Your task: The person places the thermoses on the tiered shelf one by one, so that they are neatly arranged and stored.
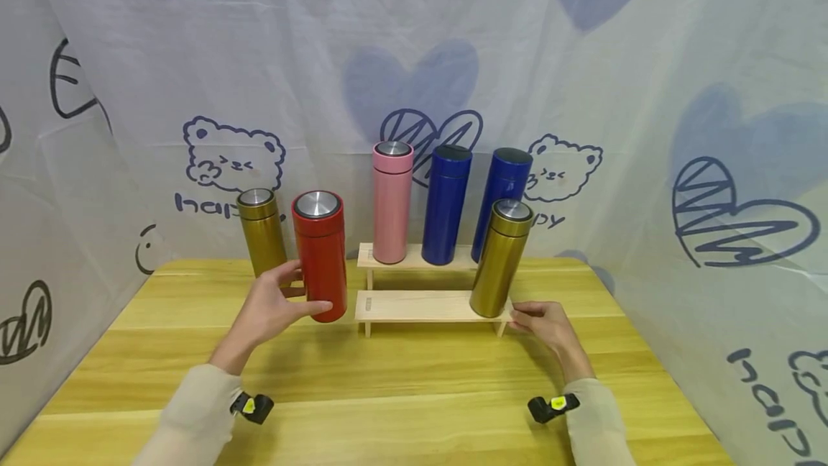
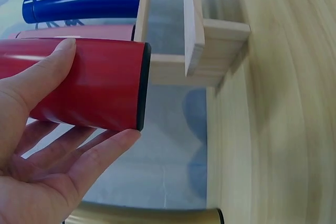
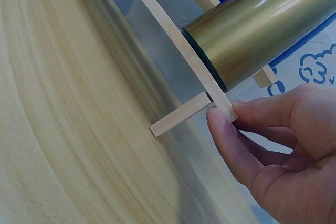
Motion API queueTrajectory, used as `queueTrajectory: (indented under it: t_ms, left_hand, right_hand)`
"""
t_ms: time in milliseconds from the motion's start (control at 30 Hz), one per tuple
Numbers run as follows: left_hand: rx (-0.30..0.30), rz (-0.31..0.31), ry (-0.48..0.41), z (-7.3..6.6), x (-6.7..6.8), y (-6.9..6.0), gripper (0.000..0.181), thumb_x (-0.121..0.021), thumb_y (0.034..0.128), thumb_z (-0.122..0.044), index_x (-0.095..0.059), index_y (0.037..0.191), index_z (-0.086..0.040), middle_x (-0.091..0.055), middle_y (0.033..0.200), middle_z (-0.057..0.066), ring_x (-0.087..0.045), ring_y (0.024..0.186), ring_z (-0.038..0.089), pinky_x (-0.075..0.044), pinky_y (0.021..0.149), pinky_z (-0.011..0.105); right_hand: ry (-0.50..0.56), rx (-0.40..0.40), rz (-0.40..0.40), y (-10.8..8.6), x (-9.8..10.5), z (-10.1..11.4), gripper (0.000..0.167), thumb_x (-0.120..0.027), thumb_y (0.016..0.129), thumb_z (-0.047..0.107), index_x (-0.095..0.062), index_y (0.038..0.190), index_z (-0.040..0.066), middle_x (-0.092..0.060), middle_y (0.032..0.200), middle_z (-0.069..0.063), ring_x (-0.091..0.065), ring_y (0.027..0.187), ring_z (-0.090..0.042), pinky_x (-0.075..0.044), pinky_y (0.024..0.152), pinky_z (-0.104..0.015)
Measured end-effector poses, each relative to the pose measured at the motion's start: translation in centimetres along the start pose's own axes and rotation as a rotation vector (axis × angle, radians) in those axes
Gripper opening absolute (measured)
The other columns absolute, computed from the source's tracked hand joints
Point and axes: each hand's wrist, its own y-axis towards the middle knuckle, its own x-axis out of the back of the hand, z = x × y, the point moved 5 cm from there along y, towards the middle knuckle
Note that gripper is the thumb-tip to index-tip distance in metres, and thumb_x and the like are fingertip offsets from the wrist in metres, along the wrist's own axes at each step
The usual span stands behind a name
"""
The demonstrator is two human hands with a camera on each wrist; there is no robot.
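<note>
My left hand [image 1: 274, 305] grips a red thermos bottle [image 1: 321, 265] with a silver lid, thumb on its near side and fingers behind. The bottle is upright just left of the wooden two-step rack [image 1: 414, 305]; in the left wrist view its dark base is off the table. My right hand [image 1: 545, 323] pinches the right end of the rack's lower shelf between thumb and fingers. A gold thermos [image 1: 501, 261] stands on that shelf's right end. On the upper shelf stand a pink thermos [image 1: 392, 207] and two blue thermoses, one blue thermos [image 1: 446, 207] in the middle.
Another gold thermos [image 1: 261, 236] stands on the table at the left, behind my left hand. The wood-grain table [image 1: 388, 394] reaches back to a white printed cloth [image 1: 310, 78]. Both wrists carry small black cameras.
</note>
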Motion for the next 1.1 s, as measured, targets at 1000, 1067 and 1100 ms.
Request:
queueTrajectory:
  t_ms: [1000,1067,1100]
  left_hand:
    - [-0.05,0.109,-0.086,-2.9,-6.2,1.9,0.077,-0.092,0.0777,-0.019,-0.056,0.145,-0.004,-0.065,0.138,0.018,-0.069,0.117,0.039,-0.06,0.099,0.05]
    - [-0.049,0.119,-0.097,-2.9,-6.7,2.1,0.079,-0.092,0.0776,-0.018,-0.055,0.146,-0.004,-0.065,0.139,0.019,-0.07,0.117,0.039,-0.06,0.099,0.05]
    - [-0.046,0.123,-0.106,-3.0,-6.9,2.2,0.08,-0.092,0.0776,-0.018,-0.055,0.147,-0.003,-0.064,0.139,0.02,-0.07,0.117,0.04,-0.06,0.099,0.051]
  right_hand:
    - [-0.026,0.016,-0.008,0.0,0.0,0.2,0.037,-0.059,0.1,-0.005,-0.055,0.132,-0.022,-0.063,0.127,-0.039,-0.076,0.082,-0.01,-0.065,0.083,-0.029]
    - [-0.023,0.015,-0.009,0.0,0.0,0.2,0.037,-0.059,0.1,-0.005,-0.055,0.132,-0.023,-0.062,0.127,-0.04,-0.076,0.082,-0.009,-0.065,0.083,-0.029]
    - [-0.022,0.015,-0.009,0.0,0.0,0.2,0.037,-0.059,0.1,-0.005,-0.055,0.132,-0.023,-0.062,0.127,-0.04,-0.076,0.082,-0.009,-0.065,0.084,-0.03]
